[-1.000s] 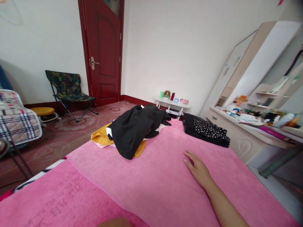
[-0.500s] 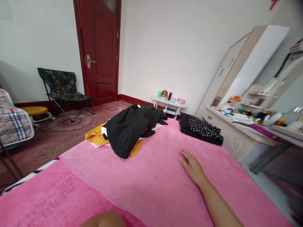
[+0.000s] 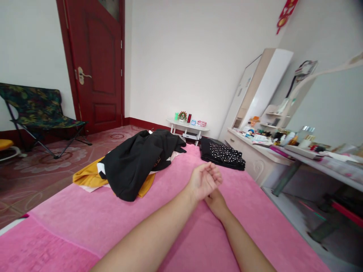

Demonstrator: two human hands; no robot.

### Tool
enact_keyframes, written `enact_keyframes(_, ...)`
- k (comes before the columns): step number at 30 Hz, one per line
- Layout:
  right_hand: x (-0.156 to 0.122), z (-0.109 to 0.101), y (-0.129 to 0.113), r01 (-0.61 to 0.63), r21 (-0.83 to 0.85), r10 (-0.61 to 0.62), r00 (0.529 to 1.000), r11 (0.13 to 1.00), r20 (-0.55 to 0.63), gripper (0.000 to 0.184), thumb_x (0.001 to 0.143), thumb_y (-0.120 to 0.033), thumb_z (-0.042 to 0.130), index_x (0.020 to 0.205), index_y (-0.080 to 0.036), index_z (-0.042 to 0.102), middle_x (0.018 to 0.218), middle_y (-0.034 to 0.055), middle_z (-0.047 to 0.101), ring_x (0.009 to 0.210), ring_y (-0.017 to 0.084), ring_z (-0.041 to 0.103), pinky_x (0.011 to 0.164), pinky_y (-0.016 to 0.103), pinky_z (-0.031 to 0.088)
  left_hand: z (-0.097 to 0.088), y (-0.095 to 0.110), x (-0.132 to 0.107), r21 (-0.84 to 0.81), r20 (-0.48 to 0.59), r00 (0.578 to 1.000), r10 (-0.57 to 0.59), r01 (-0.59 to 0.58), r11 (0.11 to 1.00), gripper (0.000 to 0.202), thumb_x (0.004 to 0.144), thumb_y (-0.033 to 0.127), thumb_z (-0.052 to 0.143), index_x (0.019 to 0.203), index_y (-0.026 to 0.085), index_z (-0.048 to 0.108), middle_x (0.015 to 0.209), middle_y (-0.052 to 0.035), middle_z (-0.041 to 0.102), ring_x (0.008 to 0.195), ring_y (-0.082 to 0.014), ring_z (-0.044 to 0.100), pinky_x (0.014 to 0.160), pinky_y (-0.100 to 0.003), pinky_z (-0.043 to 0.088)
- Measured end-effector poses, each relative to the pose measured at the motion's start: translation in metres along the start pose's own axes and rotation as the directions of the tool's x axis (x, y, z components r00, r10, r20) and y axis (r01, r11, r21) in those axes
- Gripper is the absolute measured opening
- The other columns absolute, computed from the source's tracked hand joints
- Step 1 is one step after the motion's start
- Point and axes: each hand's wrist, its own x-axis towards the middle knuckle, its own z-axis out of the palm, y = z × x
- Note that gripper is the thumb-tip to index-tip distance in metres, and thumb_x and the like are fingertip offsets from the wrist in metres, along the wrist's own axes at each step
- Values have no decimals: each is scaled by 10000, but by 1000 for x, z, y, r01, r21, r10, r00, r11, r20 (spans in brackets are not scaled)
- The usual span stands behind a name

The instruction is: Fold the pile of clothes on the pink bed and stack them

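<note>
My left hand point(image 3: 204, 180) hovers palm-up over the pink bed cover point(image 3: 85, 219), fingers loosely curled and apart, with nothing in it. It crosses over my right hand point(image 3: 216, 201), which rests on the cover; the right hand's fingers are hidden beneath the left hand. A heap of clothes lies beyond to the left: a black garment point(image 3: 133, 162) on top of a yellow one point(image 3: 87, 176). A folded black garment with white dots point(image 3: 224, 153) sits at the far right corner of the bed, just past both hands.
A cluttered dressing table point(image 3: 272, 151) with a mirror stands along the bed's right side. A small white table point(image 3: 187, 126) with little items is by the far wall. A folding chair point(image 3: 36, 113) and a red door point(image 3: 93, 64) are at the left.
My left arm has swung in from the bottom edge and now lies over my right hand. The view has turned to the right.
</note>
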Motion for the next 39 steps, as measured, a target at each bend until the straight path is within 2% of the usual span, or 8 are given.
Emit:
enact_keyframes(5,0,-1,-4,39,4,-39,999,999,2,287,836,-306,527,1069,-169,623,1089,106,659,1003,247,592,889,388,454,-30,17,5,-24,-33,999,18,-19,1000,186,814,158,446,634,127,481,599,14,368,528,-87,392,533,-194,379)
enact_keyframes(15,1,-2,-5,96,15,-96,995,995,18,249,836,-271,540,1050,-199,645,1122,78,648,1065,238,563,952,397,415,-43,25,3,2,46,999,18,-18,1000,309,825,193,459,552,172,316,539,51,257,456,-67,312,472,-186,322)
enact_keyframes(22,0,-1,-1,72,29,-73,997,997,34,422,830,-272,528,1244,-202,567,1311,74,552,1222,230,482,1055,413,338,-53,24,5,412,-89,964,251,-194,890,326,584,166,804,671,141,491,592,51,484,524,-42,462,554,-163,397)
enact_keyframes(27,0,-2,1,30,62,-33,998,998,46,364,845,-297,507,1182,-206,610,1240,66,603,1166,213,531,1031,397,380,-59,33,-4,888,-86,948,305,-66,454,334,531,306,827,723,119,628,602,7,591,520,-83,517,545,-214,414)
enact_keyframes(30,0,-1,5,9,33,-10,999,999,35,344,841,-313,513,1141,-203,640,1268,77,585,1191,225,515,1050,420,360,-42,67,-24,994,70,968,241,-49,-95,133,654,245,731,705,138,670,589,-5,607,528,-113,536,546,-234,412)
enact_keyframes(34,1,3,11,-8,-8,9,1000,1000,2,330,822,-314,530,1092,-182,667,1283,99,574,1206,235,504,1061,431,347,1,133,-67,637,318,902,293,25,-770,145,802,213,556,860,219,689,866,-34,679,849,-188,612,774,-290,443)
enact_keyframes(36,1,4,13,-6,-19,6,1000,1000,-4,328,819,-308,529,1089,-180,667,1279,99,577,1199,233,510,1057,430,353,17,162,-88,411,384,845,373,205,-888,220,815,300,554,997,222,652,1013,-62,654,1020,-234,566,888,-333,414)
enact_keyframes(39,2,6,14,-5,-34,5,1000,999,-11,312,813,-299,531,1069,-189,672,1267,91,586,1189,232,518,1052,430,358,20,185,-116,218,270,789,551,508,-833,552,761,556,564,1143,158,560,1067,-128,621,1047,-298,555,893,-383,420)
